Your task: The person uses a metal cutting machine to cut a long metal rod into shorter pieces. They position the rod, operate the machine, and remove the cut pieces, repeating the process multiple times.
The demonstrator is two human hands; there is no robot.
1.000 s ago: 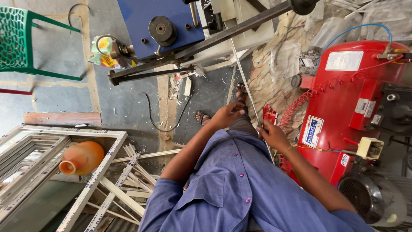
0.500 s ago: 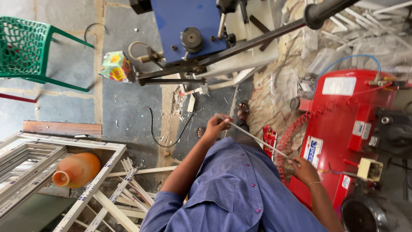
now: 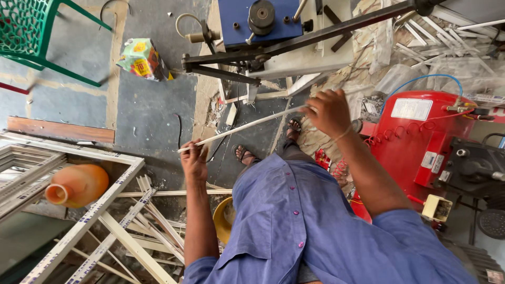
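White strip (image 3: 247, 125), a long thin length of pale profile, spans the air between my two hands above the workshop floor (image 3: 152, 105), slanting from lower left up to the right. I judge it light and slightly springy, likely to whip or bow if held only at one end. My left hand (image 3: 193, 160) pinches its low end, fingers closed; my right hand (image 3: 327, 111) wraps the high end near the blue machine (image 3: 260, 21). Gripping both ends suits it.

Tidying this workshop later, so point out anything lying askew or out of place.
An orange jug lies on its side inside the window frame. A green carton sits tilted on the floor, and loose white strips lie scattered.
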